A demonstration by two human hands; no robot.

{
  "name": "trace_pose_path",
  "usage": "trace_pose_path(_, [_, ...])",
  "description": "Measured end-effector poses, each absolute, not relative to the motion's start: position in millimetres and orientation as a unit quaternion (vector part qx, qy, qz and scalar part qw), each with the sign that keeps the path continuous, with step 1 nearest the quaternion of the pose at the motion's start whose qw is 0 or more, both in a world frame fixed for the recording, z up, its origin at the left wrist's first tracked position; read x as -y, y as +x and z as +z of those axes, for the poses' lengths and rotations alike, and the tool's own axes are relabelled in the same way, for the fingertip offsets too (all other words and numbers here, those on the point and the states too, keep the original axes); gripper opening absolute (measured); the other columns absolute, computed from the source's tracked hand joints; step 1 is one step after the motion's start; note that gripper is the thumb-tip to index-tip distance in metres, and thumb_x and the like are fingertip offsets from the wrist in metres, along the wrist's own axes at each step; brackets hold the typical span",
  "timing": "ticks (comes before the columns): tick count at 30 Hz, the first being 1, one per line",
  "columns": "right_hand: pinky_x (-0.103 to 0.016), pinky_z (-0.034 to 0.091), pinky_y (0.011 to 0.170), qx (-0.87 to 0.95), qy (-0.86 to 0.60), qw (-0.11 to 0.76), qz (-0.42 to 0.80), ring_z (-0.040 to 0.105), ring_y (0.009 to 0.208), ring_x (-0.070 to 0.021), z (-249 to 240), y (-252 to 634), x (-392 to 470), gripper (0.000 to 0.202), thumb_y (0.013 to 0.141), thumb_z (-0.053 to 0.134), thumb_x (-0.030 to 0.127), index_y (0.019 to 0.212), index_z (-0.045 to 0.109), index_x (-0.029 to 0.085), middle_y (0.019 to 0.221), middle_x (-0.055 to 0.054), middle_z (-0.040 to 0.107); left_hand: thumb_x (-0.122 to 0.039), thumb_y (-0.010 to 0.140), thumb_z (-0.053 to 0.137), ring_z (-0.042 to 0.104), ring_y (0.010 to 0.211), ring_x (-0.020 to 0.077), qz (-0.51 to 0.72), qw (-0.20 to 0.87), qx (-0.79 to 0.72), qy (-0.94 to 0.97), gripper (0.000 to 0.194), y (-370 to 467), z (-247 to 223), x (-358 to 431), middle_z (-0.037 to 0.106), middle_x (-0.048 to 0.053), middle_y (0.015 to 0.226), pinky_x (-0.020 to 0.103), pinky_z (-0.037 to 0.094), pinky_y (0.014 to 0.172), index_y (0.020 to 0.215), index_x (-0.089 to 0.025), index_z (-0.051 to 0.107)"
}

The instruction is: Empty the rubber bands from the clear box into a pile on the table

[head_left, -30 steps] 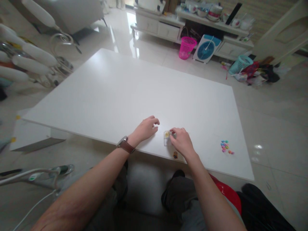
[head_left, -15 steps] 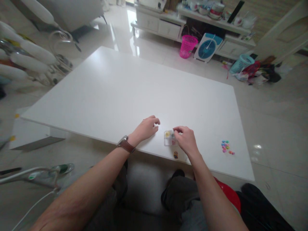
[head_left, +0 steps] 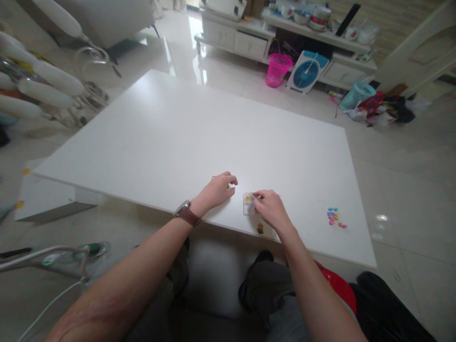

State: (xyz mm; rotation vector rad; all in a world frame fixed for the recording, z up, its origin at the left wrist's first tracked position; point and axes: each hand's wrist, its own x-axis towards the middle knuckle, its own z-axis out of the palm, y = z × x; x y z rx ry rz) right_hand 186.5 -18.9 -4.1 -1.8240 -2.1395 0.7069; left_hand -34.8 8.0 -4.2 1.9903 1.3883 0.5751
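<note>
A small clear box [head_left: 245,212] with compartments lies near the front edge of the white table. Small yellow pieces [head_left: 248,197] fill its far left compartment. My right hand [head_left: 271,208] is over the box's right side, thumb and fingertips drawn together; whatever they hold is hidden. It covers the right compartments, where a bit of pink shows. To the left of the box, my left hand [head_left: 220,189] rests on the table with fingers loosely curled and apart, holding nothing visible. A small yellow and dark figure [head_left: 260,229] lies between the box and the table edge.
Several small colourful pieces [head_left: 333,216] lie in a cluster on the right part of the white table [head_left: 199,128]. Beyond the table stand a pink basket [head_left: 278,70], a blue and white fan [head_left: 306,71] and a light blue basket [head_left: 357,95]. A red item [head_left: 338,287] is below at right.
My right hand has shifted slightly left and its fingertips have come lower over the box, covering more of its right side. My left hand stays in place.
</note>
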Motion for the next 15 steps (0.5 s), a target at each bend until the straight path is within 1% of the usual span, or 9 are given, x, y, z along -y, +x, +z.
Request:
trace_pose_path(4, [-0.036, 0.049, 0.093, 0.717, -0.633, 0.149, 0.252, 0.068, 0.097, -0.0234, 2, 186, 18, 0.03, 0.084, 0.055, 0.018, 0.099, 0.081, 0.02, 0.1, -0.009, 0.079, -0.011, 0.083, 0.056, 0.064, 0.081, 0.0181, 0.215, 0.321, -0.53, 0.755, 0.02, -35, -4, -8, 0.066, 0.006, 0.1, 0.036, 0.052, 0.083, 0.097, -0.019, 0.069])
trace_pose_path(6, [-0.035, 0.05, 0.09, 0.701, -0.639, 0.169, 0.267, 0.069, 0.093, -0.0224, 6, 186, 18, 0.028, 0.085, 0.056, 0.019, 0.097, 0.081, 0.02, 0.101, -0.009, 0.079, -0.01, 0.083, 0.056, 0.064, 0.082, 0.0182, 0.213, 0.32, -0.532, 0.754, 0.021, -35, -5, -8, 0.066, 0.006, 0.1, 0.036, 0.051, 0.083, 0.097, -0.018, 0.069])
trace_pose_path(8, [-0.033, 0.051, 0.083, 0.677, -0.644, 0.183, 0.307, 0.069, 0.082, -0.0203, 11, 186, 18, 0.027, 0.086, 0.056, 0.022, 0.096, 0.081, 0.019, 0.097, -0.008, 0.08, -0.011, 0.083, 0.056, 0.064, 0.082, 0.0182, 0.211, 0.319, -0.533, 0.755, 0.02, -35, -5, -8, 0.066, 0.006, 0.1, 0.035, 0.051, 0.083, 0.097, -0.018, 0.069])
trace_pose_path(11, [-0.029, 0.051, 0.072, 0.648, -0.609, 0.188, 0.416, 0.067, 0.071, -0.0174, 18, 186, 19, 0.024, 0.086, 0.059, 0.027, 0.09, 0.08, 0.018, 0.086, -0.006, 0.079, -0.012, 0.084, 0.056, 0.064, 0.082, 0.0181, 0.216, 0.319, -0.53, 0.756, 0.019, -35, -5, -9, 0.066, 0.006, 0.1, 0.035, 0.051, 0.082, 0.097, -0.018, 0.069])
trace_pose_path(13, [-0.027, 0.051, 0.068, 0.65, -0.542, 0.15, 0.511, 0.067, 0.071, -0.0166, 22, 185, 22, 0.021, 0.085, 0.063, 0.029, 0.084, 0.079, 0.018, 0.08, -0.004, 0.077, -0.011, 0.084, 0.056, 0.064, 0.082, 0.018, 0.221, 0.318, -0.528, 0.756, 0.019, -34, -4, -9, 0.066, 0.006, 0.1, 0.035, 0.051, 0.082, 0.097, -0.018, 0.069])
trace_pose_path(15, [-0.026, 0.05, 0.064, 0.644, -0.461, 0.062, 0.607, 0.067, 0.068, -0.0157, 26, 183, 26, 0.022, 0.087, 0.063, 0.033, 0.084, 0.079, 0.018, 0.074, -0.003, 0.075, -0.01, 0.083, 0.056, 0.064, 0.082, 0.018, 0.223, 0.318, -0.529, 0.755, 0.02, -34, -4, -9, 0.066, 0.006, 0.101, 0.035, 0.051, 0.082, 0.097, -0.018, 0.069])
